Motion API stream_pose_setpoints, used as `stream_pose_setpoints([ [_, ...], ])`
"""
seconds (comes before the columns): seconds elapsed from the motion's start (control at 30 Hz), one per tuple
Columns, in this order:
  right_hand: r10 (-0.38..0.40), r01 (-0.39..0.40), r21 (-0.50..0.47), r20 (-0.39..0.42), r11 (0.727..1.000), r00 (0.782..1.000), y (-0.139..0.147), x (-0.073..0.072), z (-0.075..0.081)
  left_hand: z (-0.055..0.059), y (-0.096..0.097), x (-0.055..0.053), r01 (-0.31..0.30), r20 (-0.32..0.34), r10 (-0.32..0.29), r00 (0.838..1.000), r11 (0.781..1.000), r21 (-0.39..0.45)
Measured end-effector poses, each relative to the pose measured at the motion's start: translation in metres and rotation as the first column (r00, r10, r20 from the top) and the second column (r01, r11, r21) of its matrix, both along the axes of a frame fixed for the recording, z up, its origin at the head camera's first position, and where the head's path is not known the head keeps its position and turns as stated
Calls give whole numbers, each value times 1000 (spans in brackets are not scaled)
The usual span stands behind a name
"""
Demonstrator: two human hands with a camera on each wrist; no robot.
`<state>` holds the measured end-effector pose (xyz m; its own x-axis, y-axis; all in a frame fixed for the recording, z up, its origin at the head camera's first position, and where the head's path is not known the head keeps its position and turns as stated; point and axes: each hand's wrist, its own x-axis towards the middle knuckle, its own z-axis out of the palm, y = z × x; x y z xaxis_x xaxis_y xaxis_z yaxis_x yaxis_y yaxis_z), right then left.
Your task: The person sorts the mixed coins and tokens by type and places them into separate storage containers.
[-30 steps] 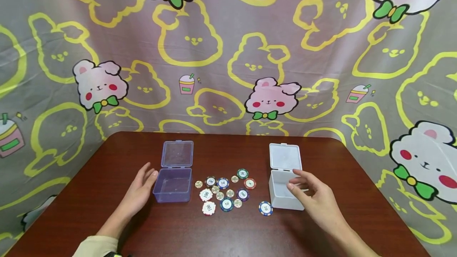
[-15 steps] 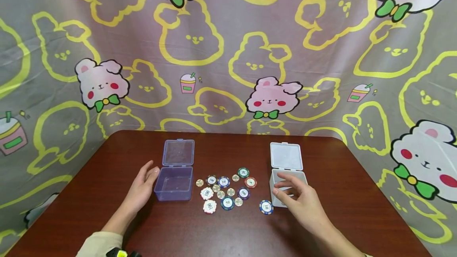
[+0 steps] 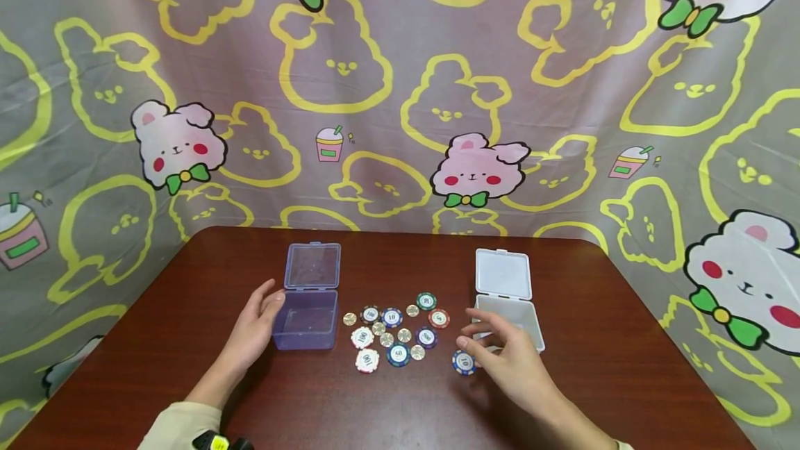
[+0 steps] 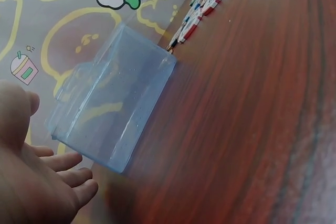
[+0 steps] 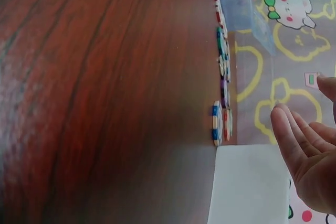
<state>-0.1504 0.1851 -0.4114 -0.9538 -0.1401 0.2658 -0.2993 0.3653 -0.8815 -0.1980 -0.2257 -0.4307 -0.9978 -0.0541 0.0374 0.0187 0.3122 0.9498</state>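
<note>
My left hand (image 3: 253, 325) is at the left side of a translucent bluish-purple box (image 3: 306, 332), its lid standing up behind. In the left wrist view the fingers (image 4: 73, 177) are loosely spread and hold nothing. Above the front left of a white box (image 3: 526, 314) hovers my right hand (image 3: 509, 367), fingers relaxed, thumb near a blue-rimmed poker chip (image 3: 463, 364) marked 10. The right wrist view shows that hand raised clear of the chip, with nothing in it. The right hand partly covers the white box; its lid (image 3: 503, 273) is up.
Between the boxes lie several poker chips in different colours, such as a white one (image 3: 367, 360) and a green one (image 3: 426, 301). Several gold coins (image 3: 404, 335) are scattered among them. A patterned cloth (image 3: 387, 89) hangs behind the dark wooden table (image 3: 400, 408).
My right hand has moved left from over the white box toward the blue-rimmed chip. The left hand has shifted slightly right, closer over the purple box's edge.
</note>
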Motion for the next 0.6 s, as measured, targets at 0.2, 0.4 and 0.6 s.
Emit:
stream_pose_setpoints([
  [0.2, 11, -12, 25, 29, 1000, 1000, -9, 2, -3, -1, 4, 0, -2, -7, 2, 1000, 1000, 16],
  [0.4, 91, -91, -11, 51, 996, 995, -19, 1, -8, -3, 5, -1, -14, -19, 15, 1000, 999, 39],
  [0.6, 133, -134, 38, 30, 990, 991, -27, -4, -15, -4, 8, 0, -14, -16, 15, 1000, 998, 54],
])
